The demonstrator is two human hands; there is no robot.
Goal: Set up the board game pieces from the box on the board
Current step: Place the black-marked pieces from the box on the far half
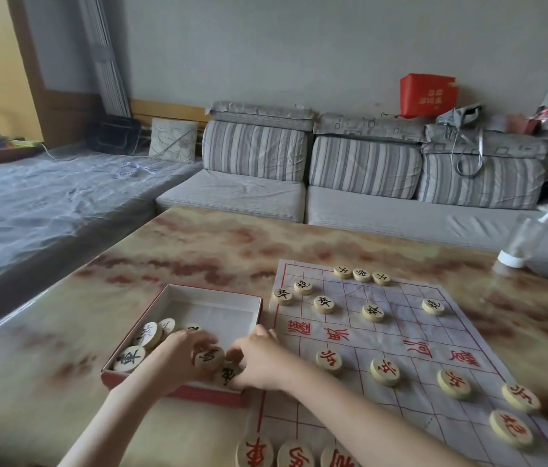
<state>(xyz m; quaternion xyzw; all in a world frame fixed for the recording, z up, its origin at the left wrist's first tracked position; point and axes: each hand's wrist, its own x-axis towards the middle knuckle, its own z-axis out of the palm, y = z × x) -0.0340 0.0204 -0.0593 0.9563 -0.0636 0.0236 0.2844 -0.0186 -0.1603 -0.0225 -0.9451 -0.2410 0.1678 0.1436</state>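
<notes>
A shallow red-sided box (212, 299) lies on the table left of the paper board (410, 335). Several round wooden pieces with black characters (130, 358) lie in its near left corner. My left hand (178, 352) reaches into the box and grips a black-marked piece (210, 358). My right hand (259, 358) is in the box's near right corner, its fingers curled onto another black-marked piece (227, 375). Black-marked pieces (324, 304) stand on the board's far half, red-marked ones (384, 371) on the near half.
The marbled table (198, 251) carries a clear plastic bottle (521, 244) at its far right. A grey sofa (360, 183) stands behind the table, with a grey covered surface (47, 197) to the left.
</notes>
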